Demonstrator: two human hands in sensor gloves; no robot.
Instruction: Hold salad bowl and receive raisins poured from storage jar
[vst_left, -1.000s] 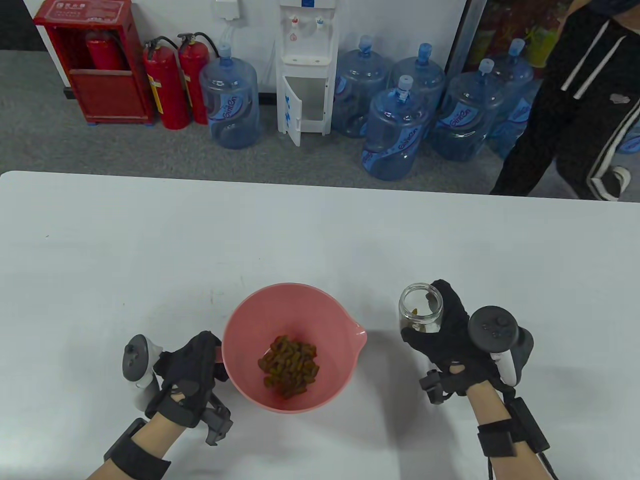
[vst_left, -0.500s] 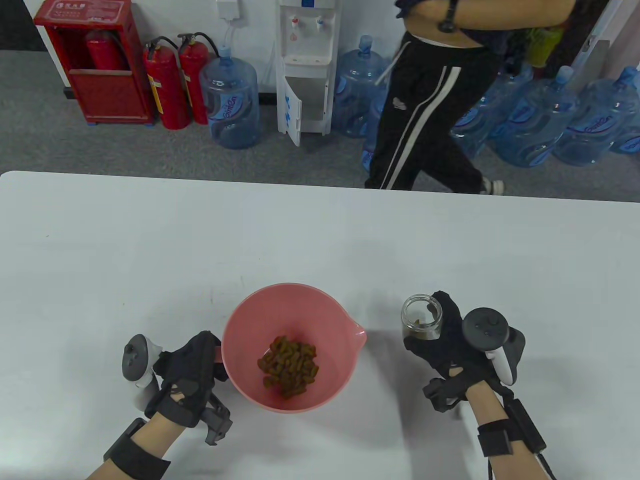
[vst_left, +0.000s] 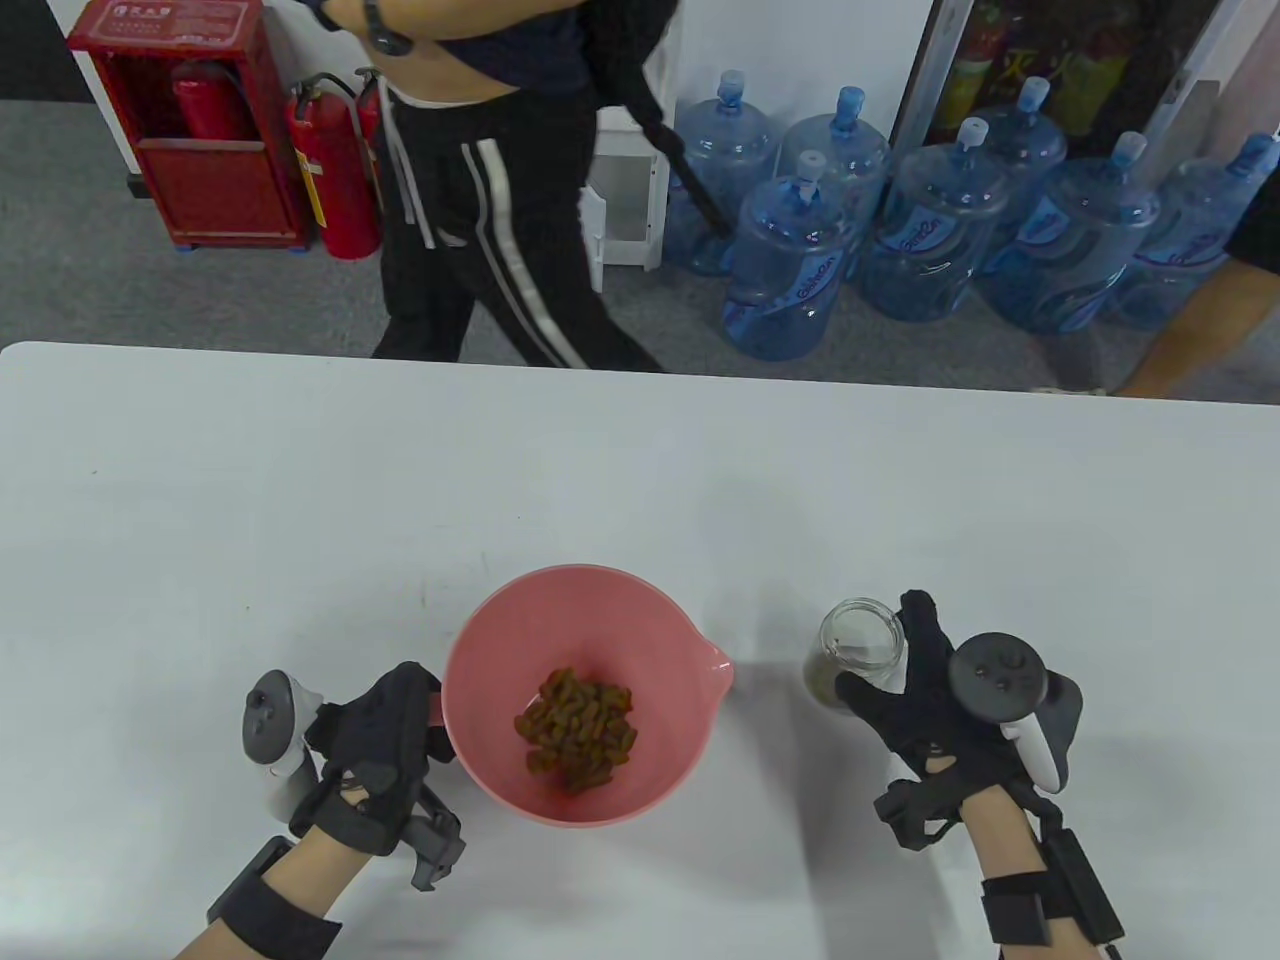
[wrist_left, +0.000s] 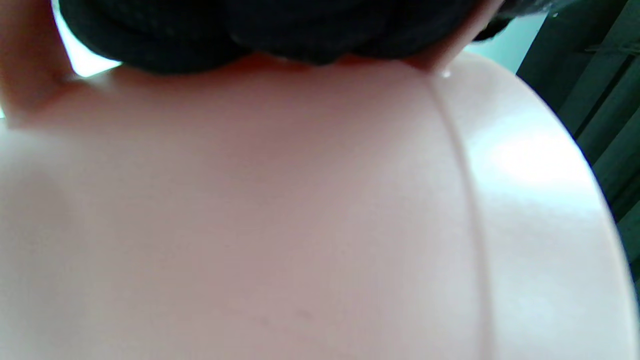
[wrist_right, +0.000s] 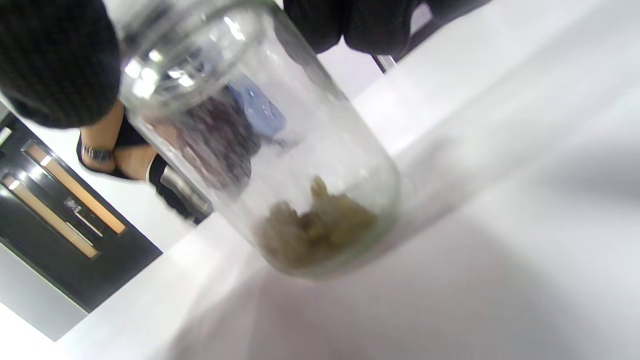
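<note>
The pink salad bowl (vst_left: 580, 690) sits on the white bench (vst_left: 300, 520) with a heap of raisins (vst_left: 578, 730) in its bottom. The left hand (vst_left: 375, 745) grips the bowl's left rim. Right of the bowl, well apart, the right hand (vst_left: 925, 700) holds the open glass storage jar (vst_left: 855, 650) (a few raisins remain inside), fingers (wrist_right: 55, 60) wrapped around its neck.

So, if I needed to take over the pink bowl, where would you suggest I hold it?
Take the salad bowl by its left rim handle, coming from the left, where the left hand grips it now; the spout on the right offers no hold.
</note>
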